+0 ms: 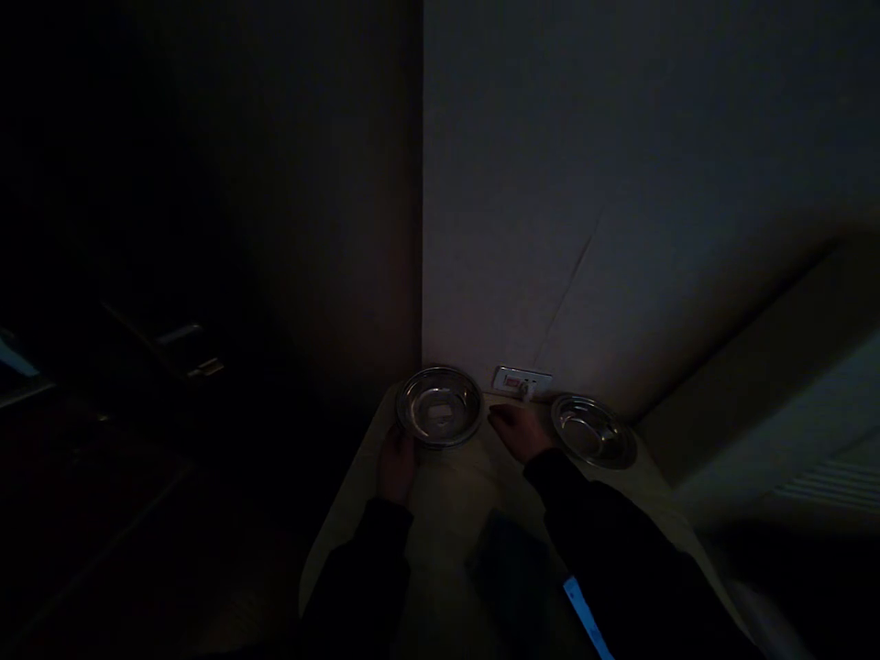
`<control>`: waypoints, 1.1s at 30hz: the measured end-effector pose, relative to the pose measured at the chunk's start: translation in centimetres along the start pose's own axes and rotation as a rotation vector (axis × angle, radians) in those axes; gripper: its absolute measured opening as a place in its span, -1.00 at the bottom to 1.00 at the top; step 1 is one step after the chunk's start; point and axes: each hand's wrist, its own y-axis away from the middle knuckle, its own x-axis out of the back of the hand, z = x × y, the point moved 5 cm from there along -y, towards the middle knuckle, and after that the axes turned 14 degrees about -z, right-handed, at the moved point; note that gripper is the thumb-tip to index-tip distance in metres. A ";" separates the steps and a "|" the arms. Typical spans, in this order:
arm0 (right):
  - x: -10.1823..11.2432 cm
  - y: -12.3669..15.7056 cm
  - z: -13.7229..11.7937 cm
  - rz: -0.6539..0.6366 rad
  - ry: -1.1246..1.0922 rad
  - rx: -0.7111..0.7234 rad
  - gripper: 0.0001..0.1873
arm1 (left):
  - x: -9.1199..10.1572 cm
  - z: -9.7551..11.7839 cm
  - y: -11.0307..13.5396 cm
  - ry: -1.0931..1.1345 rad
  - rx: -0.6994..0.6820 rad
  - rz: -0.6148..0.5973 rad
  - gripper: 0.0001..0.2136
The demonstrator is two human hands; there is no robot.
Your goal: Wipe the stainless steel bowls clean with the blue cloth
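A round, shiny metal bowl (pixel 454 428) rests at the far end of a pale tabletop, with a light rectangular patch in its middle. Beneath it a second rim line shows, so it may be stacked. My left hand (pixel 397 466) grips its lower left rim, the fingertips lost in the dark. Just right of this bowl, my right hand (pixel 519 431) has loosely curved fingers pointing at the rim, apart from it, with nothing visible in them. Another shallow metal bowl (pixel 592 433) lies beyond my right wrist, near the wall.
The scene is very dim. A pale wall (pixel 522 202) rises behind the tabletop (pixel 446 513), with a socket strip (pixel 521 380) at its foot. A dark cloth-like shape (pixel 512 568) lies nearer me, beside a bright blue strip (pixel 584 614). A slanted panel (pixel 776 367) bounds the right.
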 end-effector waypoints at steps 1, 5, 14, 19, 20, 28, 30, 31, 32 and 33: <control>0.1 -1.1 0.0 0.017 0.006 -0.028 -0.67 | 0.0 -0.1 -0.4 -0.006 0.006 -0.005 -0.68; -0.1 -3.7 0.1 0.044 0.036 -0.134 -0.69 | 0.3 -0.2 -1.1 -0.044 0.021 -0.012 -0.68; -0.5 -4.7 -0.4 0.035 0.125 -0.218 -0.71 | 0.4 0.2 -1.2 -0.117 0.050 -0.059 -0.59; -0.2 -5.0 -1.0 0.018 0.164 -0.242 -0.74 | 0.4 0.3 -1.2 -0.133 0.051 -0.057 -0.59; -0.1 -4.9 -1.1 0.015 0.167 -0.245 -0.75 | 0.4 0.3 -1.3 -0.143 0.040 -0.069 -0.58; 0.0 -4.9 -1.1 0.053 0.127 -0.211 -0.75 | 0.5 0.2 -1.7 -0.166 0.052 -0.087 -0.59; -0.1 -5.0 -0.9 0.070 0.088 -0.200 -0.76 | 0.6 0.3 -1.7 -0.157 0.051 -0.079 -0.58; -0.1 -5.1 -0.8 0.082 0.065 -0.193 -0.76 | 0.6 0.5 -1.7 -0.153 0.046 -0.075 -0.58; -0.1 -5.2 -0.6 0.096 0.040 -0.186 -0.77 | 0.7 0.7 -1.7 -0.149 0.037 -0.072 -0.58; 0.0 -5.3 -0.5 0.111 0.021 -0.177 -0.77 | 0.8 0.9 -1.6 -0.144 0.028 -0.066 -0.58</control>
